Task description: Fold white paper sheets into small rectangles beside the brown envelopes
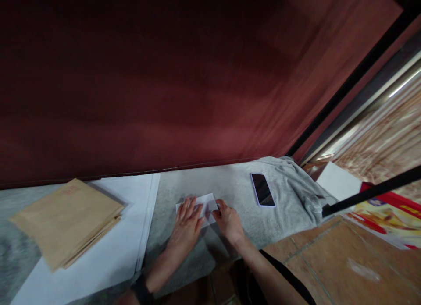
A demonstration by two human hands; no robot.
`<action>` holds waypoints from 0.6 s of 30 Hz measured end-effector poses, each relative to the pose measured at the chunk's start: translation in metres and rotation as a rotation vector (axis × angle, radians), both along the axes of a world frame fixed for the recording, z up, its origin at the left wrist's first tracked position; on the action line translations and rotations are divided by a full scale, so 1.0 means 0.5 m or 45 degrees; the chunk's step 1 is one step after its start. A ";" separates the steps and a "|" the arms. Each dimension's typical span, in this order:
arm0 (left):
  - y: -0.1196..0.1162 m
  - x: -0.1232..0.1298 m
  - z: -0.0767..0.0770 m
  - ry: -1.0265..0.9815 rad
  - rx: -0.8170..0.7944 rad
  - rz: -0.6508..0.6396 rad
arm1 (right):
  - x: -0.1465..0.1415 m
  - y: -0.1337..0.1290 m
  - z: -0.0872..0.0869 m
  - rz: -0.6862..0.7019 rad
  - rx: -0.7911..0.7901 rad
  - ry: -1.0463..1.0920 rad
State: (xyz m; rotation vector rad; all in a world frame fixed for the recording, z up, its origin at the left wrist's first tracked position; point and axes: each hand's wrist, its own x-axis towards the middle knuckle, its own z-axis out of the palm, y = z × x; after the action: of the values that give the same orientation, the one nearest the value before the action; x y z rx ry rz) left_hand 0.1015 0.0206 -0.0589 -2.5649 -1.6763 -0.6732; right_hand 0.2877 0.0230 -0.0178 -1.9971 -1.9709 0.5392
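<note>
A small white piece of paper, seemingly folded, lies on the grey cloth. My left hand rests flat across its left part with the fingers stretched out. At the paper's right edge is my right hand, its thumb and fingers curled in and pinching that edge. To the right of my hands lies a phone with a dark screen and a light purple case. Off to the left, large white sheets lie beneath a stack of brown paper envelopes.
The grey cloth covers a narrow surface along a dark red fabric wall. Black poles frame the right side. Beyond them, a red and yellow box sits on the brown tiled floor.
</note>
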 end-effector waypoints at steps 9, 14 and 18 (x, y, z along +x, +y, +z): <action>-0.043 0.021 -0.001 0.158 0.089 -0.129 | 0.004 -0.004 -0.012 0.116 0.328 -0.008; -0.037 0.016 -0.029 0.157 0.144 -0.203 | -0.030 -0.014 -0.016 0.490 0.354 0.175; -0.038 0.010 -0.042 0.129 0.200 -0.151 | -0.046 -0.028 -0.037 0.534 0.349 0.120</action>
State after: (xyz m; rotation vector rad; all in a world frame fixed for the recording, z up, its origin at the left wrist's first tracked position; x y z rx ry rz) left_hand 0.1064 0.0015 -0.0801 -2.5563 -1.3921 -0.6393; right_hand 0.2645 0.0088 -0.0363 -1.3800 -2.2713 0.4131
